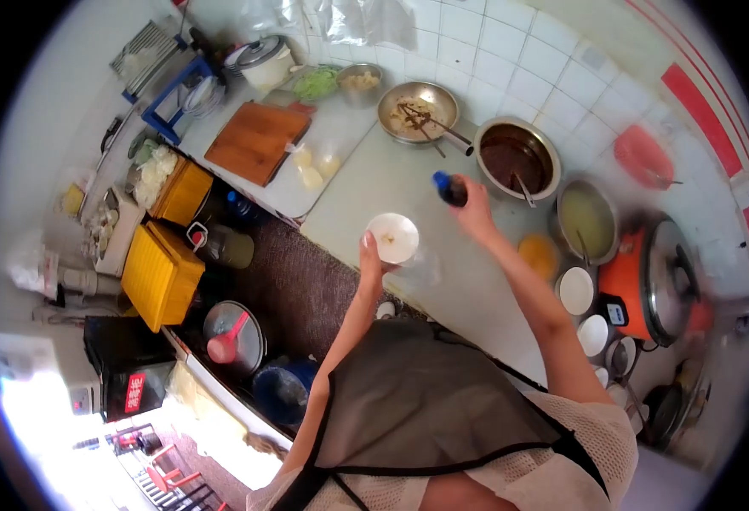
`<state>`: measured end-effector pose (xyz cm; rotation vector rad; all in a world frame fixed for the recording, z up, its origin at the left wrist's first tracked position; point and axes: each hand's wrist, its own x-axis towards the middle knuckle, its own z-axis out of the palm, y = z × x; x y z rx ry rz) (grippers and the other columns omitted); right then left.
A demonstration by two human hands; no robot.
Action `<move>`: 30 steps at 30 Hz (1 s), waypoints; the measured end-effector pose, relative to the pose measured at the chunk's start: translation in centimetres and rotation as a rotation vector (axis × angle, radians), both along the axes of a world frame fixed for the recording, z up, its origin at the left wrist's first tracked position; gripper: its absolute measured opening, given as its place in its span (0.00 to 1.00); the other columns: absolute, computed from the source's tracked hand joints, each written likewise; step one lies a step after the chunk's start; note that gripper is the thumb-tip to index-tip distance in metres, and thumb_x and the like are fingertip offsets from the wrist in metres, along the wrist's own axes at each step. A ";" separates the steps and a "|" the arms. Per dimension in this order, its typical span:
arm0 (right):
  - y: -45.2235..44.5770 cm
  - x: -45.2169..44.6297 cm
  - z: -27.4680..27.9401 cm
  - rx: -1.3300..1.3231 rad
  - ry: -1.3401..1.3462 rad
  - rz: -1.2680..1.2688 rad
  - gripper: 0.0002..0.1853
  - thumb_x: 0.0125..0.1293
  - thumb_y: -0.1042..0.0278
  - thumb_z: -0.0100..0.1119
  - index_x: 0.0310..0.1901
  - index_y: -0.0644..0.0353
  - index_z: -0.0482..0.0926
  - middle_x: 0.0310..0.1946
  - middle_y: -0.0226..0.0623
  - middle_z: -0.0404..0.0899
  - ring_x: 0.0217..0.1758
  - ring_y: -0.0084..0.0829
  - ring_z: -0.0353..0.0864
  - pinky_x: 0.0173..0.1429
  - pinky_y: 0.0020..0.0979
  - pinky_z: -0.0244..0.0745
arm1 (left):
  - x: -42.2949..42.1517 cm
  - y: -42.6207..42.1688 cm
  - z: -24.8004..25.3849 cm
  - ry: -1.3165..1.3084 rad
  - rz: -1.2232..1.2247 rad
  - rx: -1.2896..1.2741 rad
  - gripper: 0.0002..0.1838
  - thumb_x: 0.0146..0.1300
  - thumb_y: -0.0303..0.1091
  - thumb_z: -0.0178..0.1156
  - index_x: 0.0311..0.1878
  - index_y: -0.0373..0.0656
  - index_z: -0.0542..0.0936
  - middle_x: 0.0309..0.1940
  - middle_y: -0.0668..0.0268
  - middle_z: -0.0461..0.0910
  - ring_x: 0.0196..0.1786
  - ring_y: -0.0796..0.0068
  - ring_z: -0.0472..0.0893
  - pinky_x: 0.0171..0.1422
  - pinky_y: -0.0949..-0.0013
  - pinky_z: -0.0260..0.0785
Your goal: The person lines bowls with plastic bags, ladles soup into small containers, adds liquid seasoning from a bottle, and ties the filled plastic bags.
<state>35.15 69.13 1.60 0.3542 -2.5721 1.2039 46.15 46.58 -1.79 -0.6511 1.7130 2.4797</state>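
Observation:
My left hand grips a white bowl by its side, in front of my body. A small brownish bit lies at the bottom of the bowl. My right hand is closed round a small dark bottle with a blue end, held over the counter to the right of the bowl. The two hands are apart. Beyond them stand a steel pan with food and chopsticks in it, and a steel pot of dark red-brown sauce with a spoon.
At the right are a basin of pale green liquid, white bowls and an orange cooker. A wooden cutting board lies at the left. Yellow crates and a lidded bucket with a pink ladle stand lower left.

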 end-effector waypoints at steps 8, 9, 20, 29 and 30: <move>-1.7 -0.6 -8.7 -0.243 0.177 -0.467 0.36 0.48 0.71 0.70 0.58 0.64 0.62 0.46 0.45 0.76 0.49 0.36 0.77 0.54 0.35 0.71 | -0.2 -0.2 0.6 -0.089 -0.357 0.164 0.35 0.70 0.62 0.31 0.67 0.43 0.59 0.58 0.57 0.71 0.56 0.62 0.76 0.53 0.56 0.73; -0.1 1.4 -8.9 -0.233 0.192 -0.532 0.36 0.48 0.71 0.70 0.58 0.64 0.62 0.46 0.45 0.76 0.49 0.36 0.77 0.54 0.35 0.71 | 0.0 0.4 0.9 -0.088 -0.424 0.166 0.35 0.70 0.62 0.31 0.67 0.43 0.59 0.58 0.57 0.71 0.56 0.62 0.76 0.53 0.56 0.73; 31.4 5.7 -4.4 -1.080 0.323 -1.033 0.12 0.59 0.70 0.62 0.42 0.67 0.77 0.24 0.34 0.77 0.23 0.22 0.75 0.26 0.24 0.70 | -1.4 11.5 4.7 -0.137 -0.661 0.235 0.35 0.70 0.60 0.32 0.67 0.41 0.60 0.61 0.59 0.70 0.60 0.65 0.73 0.59 0.60 0.69; 33.5 8.4 -2.5 -0.029 -0.100 -0.890 0.14 0.57 0.63 0.56 0.37 0.64 0.82 0.30 0.49 0.82 0.35 0.41 0.82 0.45 0.36 0.75 | -2.9 19.5 6.6 -0.079 -0.801 0.290 0.34 0.70 0.60 0.33 0.67 0.42 0.59 0.60 0.59 0.70 0.59 0.64 0.74 0.58 0.61 0.71; 32.8 9.2 -2.5 -0.028 -0.106 -0.894 0.14 0.57 0.63 0.56 0.37 0.64 0.82 0.30 0.49 0.82 0.35 0.41 0.82 0.45 0.36 0.75 | -3.3 20.6 6.2 -0.083 -0.819 0.271 0.34 0.70 0.60 0.33 0.67 0.42 0.59 0.60 0.59 0.71 0.58 0.64 0.75 0.56 0.60 0.72</move>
